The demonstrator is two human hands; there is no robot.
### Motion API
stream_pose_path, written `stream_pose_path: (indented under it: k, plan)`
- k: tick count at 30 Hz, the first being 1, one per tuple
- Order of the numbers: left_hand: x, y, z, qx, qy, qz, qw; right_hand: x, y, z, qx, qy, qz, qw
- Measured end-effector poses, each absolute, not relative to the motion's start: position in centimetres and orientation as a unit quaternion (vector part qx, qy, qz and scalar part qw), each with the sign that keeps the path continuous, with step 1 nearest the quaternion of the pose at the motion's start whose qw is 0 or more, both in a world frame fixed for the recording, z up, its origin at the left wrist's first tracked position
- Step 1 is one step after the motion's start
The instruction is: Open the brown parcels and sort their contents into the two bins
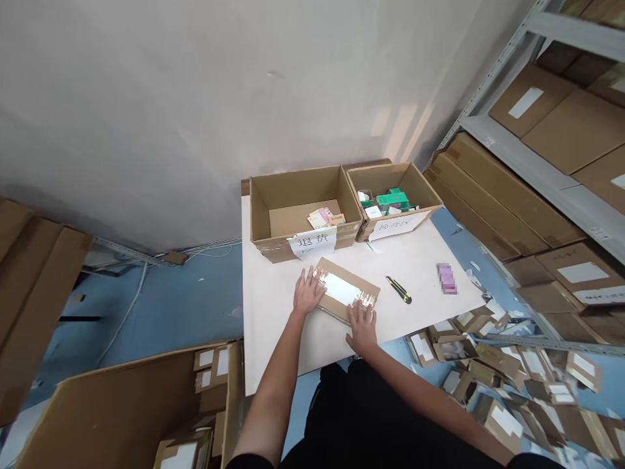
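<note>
The left hand [308, 291] and right hand [362, 327] lie open, fingers spread, on a taped parcel [344, 290] on the worktop [273, 326]. A utility knife [399, 290] lies near the right hand; an open carton [297, 221] stands beyond the left hand.

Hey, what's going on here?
A person has both hands on a flat taped cardboard parcel on a white table: the left hand at one end, the right hand at the near edge. A utility knife lies beside it. Behind stand two open cardboard boxes holding small packages.
</note>
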State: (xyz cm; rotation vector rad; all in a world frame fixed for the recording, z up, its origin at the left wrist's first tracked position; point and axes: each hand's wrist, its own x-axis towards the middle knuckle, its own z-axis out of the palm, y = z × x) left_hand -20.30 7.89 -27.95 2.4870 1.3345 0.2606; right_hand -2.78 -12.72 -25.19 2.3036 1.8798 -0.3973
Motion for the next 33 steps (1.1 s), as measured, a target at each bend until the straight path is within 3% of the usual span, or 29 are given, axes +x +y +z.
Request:
stream_pose_path:
  k: [10,15,22,29,33]
  plan:
    - [-15.7,2.8,-28.6,0.790,0.602,0.063,0.099,8.0,-8.7,-23.1,0.760,0.626,-0.111,-0.137]
    - [-13.0,1.4,-28.6,0.768,0.634,0.060,0.073,18.8,-8.8,-24.5,0.802,0.567,-0.147,-0.116]
    - [-11.8,1.0,-27.8,0.775,0.625,0.056,0.078,29.9,-10.2,-30.8,0.841,0.449,-0.303,-0.015]
    - [-11.7,1.2,-28.4,0.772,0.625,0.073,0.089,29.6,-10.3,-35.4,0.816,0.436,-0.379,0.010]
    - [-11.7,1.2,-28.4,0.770,0.626,0.089,0.088,27.2,-9.5,-35.8,0.830,0.339,-0.441,-0.042]
